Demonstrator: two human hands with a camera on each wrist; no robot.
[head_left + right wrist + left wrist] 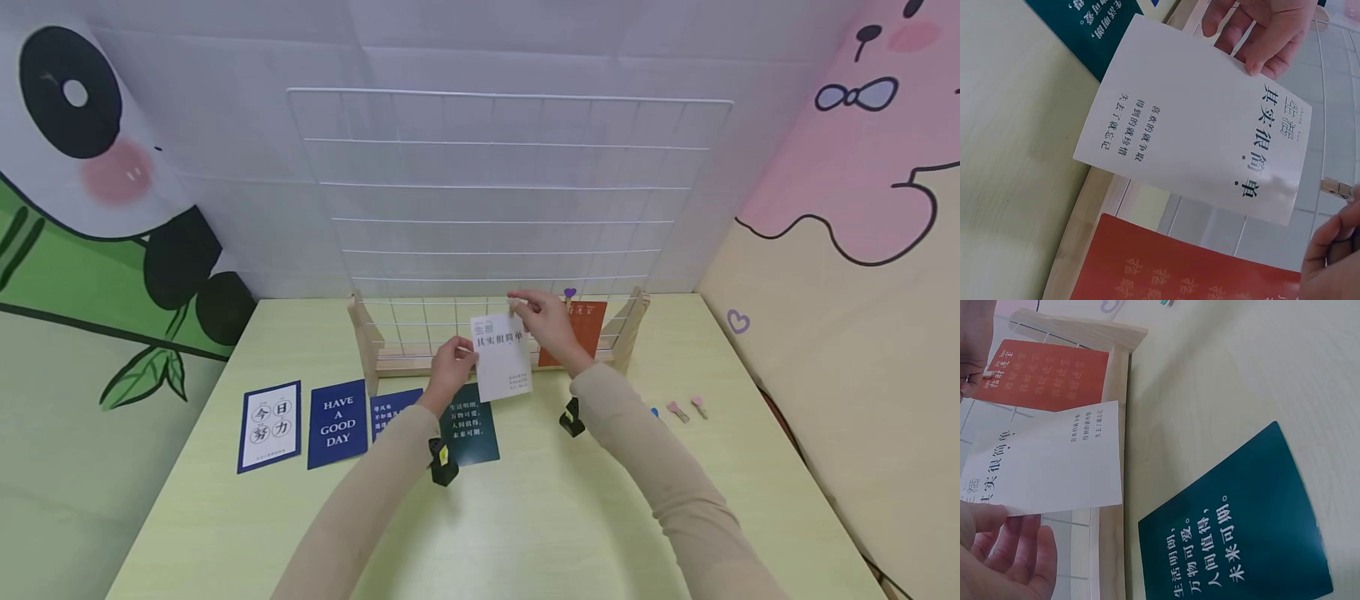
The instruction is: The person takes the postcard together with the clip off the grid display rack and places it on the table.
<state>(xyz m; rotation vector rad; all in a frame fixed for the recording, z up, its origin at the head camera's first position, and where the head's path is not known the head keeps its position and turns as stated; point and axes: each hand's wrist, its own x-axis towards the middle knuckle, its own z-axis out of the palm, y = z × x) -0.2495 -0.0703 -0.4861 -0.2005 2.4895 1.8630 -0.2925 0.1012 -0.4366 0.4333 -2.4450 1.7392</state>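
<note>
My left hand (450, 371) pinches the left edge of a white card (501, 358) with dark Chinese print, thumb in front and fingers behind. The card is raised in front of the wire grid rack (362, 333), which has a wooden base. My right hand (549, 323) is at the card's upper right corner, pinching a small wooden clip (1334, 187). In the right wrist view, the clip is beside the card's top edge, close to the grid wires. Right of it, a red card (583, 329) hangs on the grid under a purple heart clip (570, 292).
On the table lie a dark green card (474, 442), a blue "HAVE A GOOD DAY" card (337, 425), a blue-bordered card (268, 427) and another blue card (390, 407) partly behind my left arm. Pink clips (699, 407) lie at the right, with a blue one partly hidden by my sleeve.
</note>
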